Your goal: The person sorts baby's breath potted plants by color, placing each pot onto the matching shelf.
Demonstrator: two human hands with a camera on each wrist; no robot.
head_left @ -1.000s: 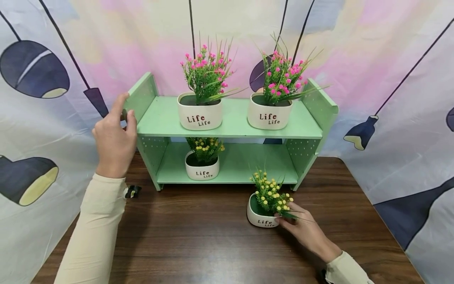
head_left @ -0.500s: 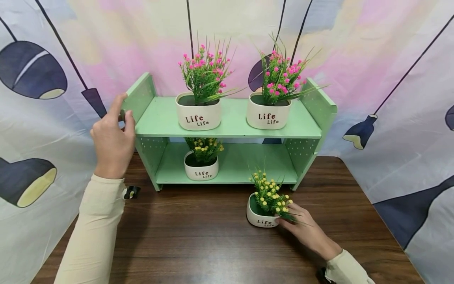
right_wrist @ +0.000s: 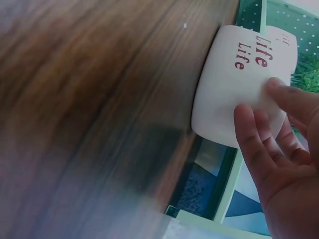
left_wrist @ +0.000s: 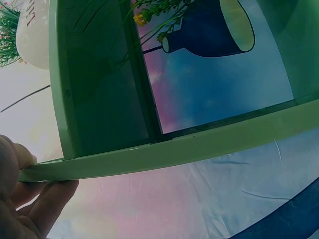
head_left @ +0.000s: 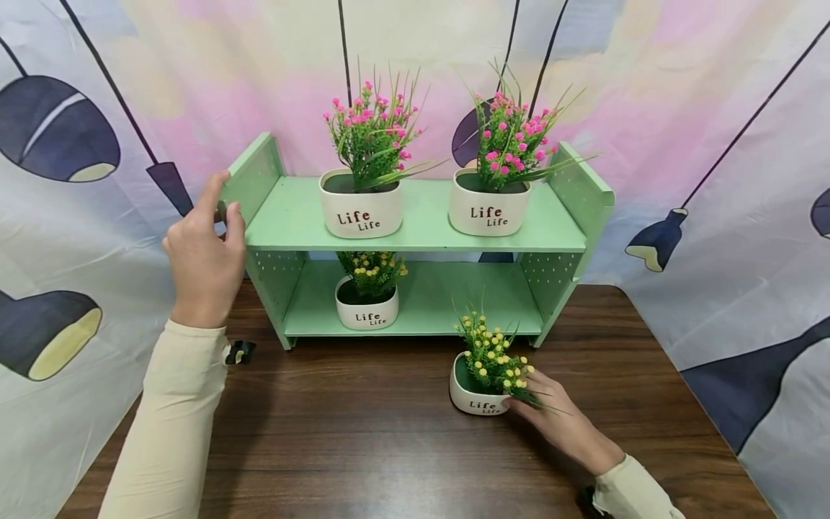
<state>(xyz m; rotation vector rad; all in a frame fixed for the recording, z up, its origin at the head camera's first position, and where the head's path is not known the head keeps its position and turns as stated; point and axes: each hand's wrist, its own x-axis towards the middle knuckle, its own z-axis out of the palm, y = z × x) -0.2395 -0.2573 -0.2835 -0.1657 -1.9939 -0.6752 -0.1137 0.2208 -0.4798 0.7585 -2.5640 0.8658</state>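
Observation:
At the left end of a green two-tier shelf (head_left: 415,238), my left hand (head_left: 206,267) grips the side panel. The left wrist view shows the thumb (left_wrist: 24,154) on one face of that panel and the fingers (left_wrist: 56,201) on the other. My right hand (head_left: 564,422) holds the right end of a white oval flowerpot (head_left: 468,398) lettered "Life Life", its artificial yellow flowers (head_left: 496,357) partly covering the fingers. This pot stands on the table in front of the shelf's lower right. In the right wrist view, thumb and fingertips lie against the pot's white wall (right_wrist: 224,94).
Two white pots of pink flowers, a left one (head_left: 360,213) and a right one (head_left: 488,210), stand on the upper tier. A yellow-flowered pot (head_left: 367,306) sits on the lower tier, left of centre. A patterned curtain (head_left: 726,130) hangs behind the wooden table (head_left: 337,425).

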